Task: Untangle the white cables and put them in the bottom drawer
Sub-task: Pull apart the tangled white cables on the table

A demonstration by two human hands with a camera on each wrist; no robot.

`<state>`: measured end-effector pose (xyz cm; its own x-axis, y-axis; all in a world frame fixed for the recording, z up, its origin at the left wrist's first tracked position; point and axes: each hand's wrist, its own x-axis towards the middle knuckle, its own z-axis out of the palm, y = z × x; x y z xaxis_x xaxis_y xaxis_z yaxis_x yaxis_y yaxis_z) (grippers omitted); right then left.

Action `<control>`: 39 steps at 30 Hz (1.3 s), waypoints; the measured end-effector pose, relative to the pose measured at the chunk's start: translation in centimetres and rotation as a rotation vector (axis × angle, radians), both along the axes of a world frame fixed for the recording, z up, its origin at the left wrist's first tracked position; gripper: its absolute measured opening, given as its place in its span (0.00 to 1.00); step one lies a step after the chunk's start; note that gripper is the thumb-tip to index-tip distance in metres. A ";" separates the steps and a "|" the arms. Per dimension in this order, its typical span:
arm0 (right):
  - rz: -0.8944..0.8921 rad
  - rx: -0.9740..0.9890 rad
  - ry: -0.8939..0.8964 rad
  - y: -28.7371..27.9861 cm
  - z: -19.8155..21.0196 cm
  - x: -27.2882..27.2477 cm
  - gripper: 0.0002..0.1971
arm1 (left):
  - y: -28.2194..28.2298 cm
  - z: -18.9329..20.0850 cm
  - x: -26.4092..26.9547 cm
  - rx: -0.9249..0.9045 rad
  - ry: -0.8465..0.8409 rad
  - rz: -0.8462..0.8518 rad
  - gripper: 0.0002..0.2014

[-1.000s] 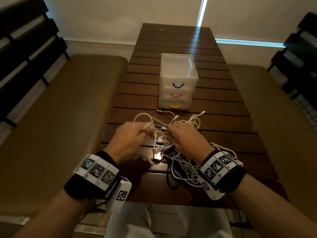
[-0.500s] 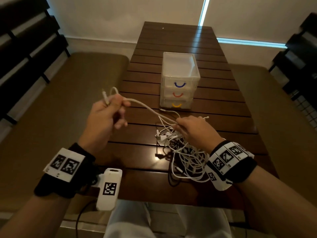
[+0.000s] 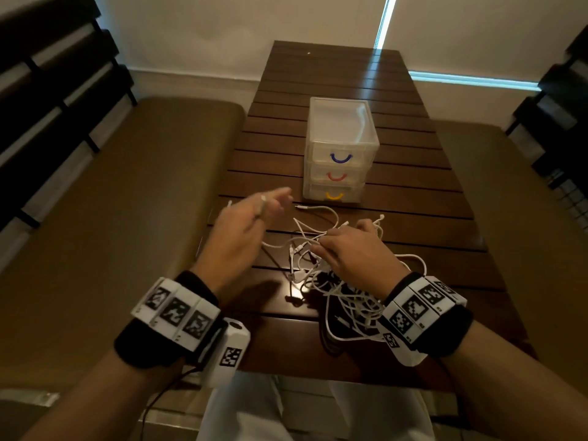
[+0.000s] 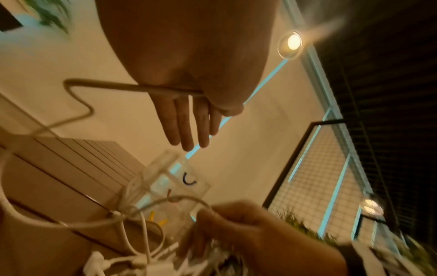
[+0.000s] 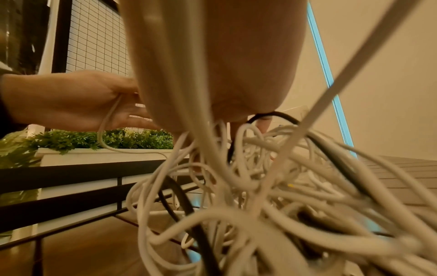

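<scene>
Two hands busy — left hand point(image 3: 245, 224) pinches white cable point(image 4: 78, 104); right hand point(image 3: 353, 249) grasps cable tangle point(image 3: 343, 297).

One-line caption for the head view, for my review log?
Left hand lifts one white cable from the tangle under the right hand; drawer unit closed.

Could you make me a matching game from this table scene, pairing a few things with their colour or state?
Things:
1. top drawer handle
2. middle drawer handle
3. bottom drawer handle
4. cable bundle

Colour or state:
A. yellow
B. tangled, under the right hand
C. blue
D. red

Pairs: 1-C, 2-D, 3-A, 4-B
</scene>
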<state>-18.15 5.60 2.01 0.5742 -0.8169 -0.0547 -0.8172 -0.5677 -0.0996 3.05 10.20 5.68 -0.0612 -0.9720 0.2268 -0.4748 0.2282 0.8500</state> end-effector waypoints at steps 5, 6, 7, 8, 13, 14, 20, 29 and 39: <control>0.040 -0.011 -0.042 0.4 -0.4 -0.5 0.19 | -1.0 -2.0 -3.9 0.103 -0.419 -0.234 0.19; 0.053 -0.018 -0.042 0.5 -0.4 -0.5 0.18 | -1.4 -2.3 -4.2 0.115 -0.512 -0.229 0.17; 0.057 -0.022 -0.041 0.6 -0.2 -0.6 0.16 | -1.8 -2.6 -4.4 0.126 -0.593 -0.224 0.15; 0.054 -0.021 -0.033 0.7 -0.1 -0.7 0.15 | -2.0 -2.9 -4.5 0.130 -0.678 -0.227 0.14; 0.030 0.011 0.022 0.5 0.2 -0.3 0.18 | -1.1 -3.5 -4.4 -0.048 -0.747 -0.206 0.11; 0.032 0.005 0.028 0.5 0.2 -0.3 0.18 | -1.0 -3.5 -4.0 -0.069 -0.728 -0.184 0.10; -0.016 0.002 -0.010 0.1 0.4 -0.8 0.16 | -0.7 -2.5 -1.6 -0.125 -0.640 -0.070 0.10; -0.081 0.058 0.012 -1.2 1.0 -1.6 0.15 | -2.0 -1.4 2.2 -0.066 -0.677 0.125 0.11; -0.017 0.024 -0.024 -0.6 0.6 -1.4 0.18 | -1.9 -1.4 -5.2 0.092 -0.989 -0.213 0.15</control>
